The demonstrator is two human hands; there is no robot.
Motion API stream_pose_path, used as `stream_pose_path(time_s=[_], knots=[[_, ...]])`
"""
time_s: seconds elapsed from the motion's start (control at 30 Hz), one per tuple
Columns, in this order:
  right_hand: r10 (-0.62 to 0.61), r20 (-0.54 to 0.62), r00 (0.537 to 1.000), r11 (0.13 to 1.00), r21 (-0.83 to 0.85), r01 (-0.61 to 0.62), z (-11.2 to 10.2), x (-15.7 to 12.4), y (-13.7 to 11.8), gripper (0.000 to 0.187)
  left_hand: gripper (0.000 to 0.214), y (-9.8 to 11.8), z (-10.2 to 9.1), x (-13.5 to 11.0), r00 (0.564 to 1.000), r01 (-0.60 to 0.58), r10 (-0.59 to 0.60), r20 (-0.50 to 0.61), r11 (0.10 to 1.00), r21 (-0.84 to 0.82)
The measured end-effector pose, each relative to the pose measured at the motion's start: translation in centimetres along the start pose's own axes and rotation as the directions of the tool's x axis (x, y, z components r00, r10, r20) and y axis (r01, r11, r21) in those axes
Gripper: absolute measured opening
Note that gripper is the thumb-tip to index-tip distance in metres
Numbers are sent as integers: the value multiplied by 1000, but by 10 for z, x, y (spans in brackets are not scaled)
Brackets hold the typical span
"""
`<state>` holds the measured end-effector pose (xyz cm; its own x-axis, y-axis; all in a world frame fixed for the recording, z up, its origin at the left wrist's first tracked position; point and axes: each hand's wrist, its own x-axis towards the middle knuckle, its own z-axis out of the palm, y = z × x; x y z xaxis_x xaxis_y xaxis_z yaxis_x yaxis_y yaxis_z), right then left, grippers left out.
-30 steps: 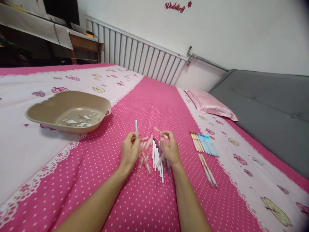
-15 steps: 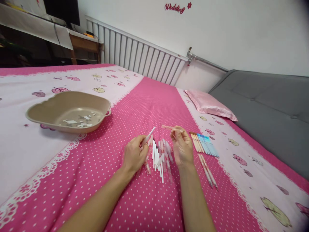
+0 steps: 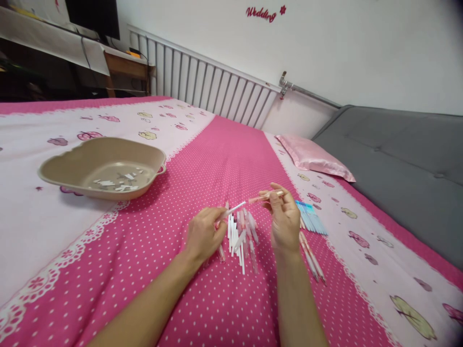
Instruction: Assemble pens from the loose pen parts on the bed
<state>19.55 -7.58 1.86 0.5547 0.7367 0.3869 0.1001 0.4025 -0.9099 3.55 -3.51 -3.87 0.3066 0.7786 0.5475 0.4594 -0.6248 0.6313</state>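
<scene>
My left hand point(image 3: 205, 233) is closed around a thin white pen refill point(image 3: 237, 208), whose tip points up and to the right. In my right hand point(image 3: 284, 221) a translucent pink pen barrel point(image 3: 265, 196) is pinched between thumb and fingers, one end toward the refill's tip. A small gap separates the two pieces. Below and between my hands lies a loose pile of white refills point(image 3: 233, 238) and see-through pink pen barrels point(image 3: 252, 241). A few more pink pieces are partly hidden by my left hand.
Blue pens point(image 3: 311, 218) lie in a row right of my right hand, with pink pens point(image 3: 312, 258) nearer me. A beige basin point(image 3: 68, 166) holding small white bits stands on the bedspread point(image 3: 217, 299) at left. A pink pillow point(image 3: 311, 155) rests by the grey headboard point(image 3: 401, 149).
My right hand has moved slightly right and turned, bringing the pink barrel's end toward the refill. The refill in my left hand has tilted from steep to flatter, pointing more to the right.
</scene>
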Motion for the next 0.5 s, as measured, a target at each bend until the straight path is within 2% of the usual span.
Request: stream_pose_path(time_s=[0.23,0.5], knots=[[-71,70,995,986,-145,81,2,-3,-1,31,26,0,0,0,999,-43,43,-5,999,-1],[-75,151,986,983,-158,99,4,-4,1,31,25,1,0,-1,996,-88,88,-7,996,3]])
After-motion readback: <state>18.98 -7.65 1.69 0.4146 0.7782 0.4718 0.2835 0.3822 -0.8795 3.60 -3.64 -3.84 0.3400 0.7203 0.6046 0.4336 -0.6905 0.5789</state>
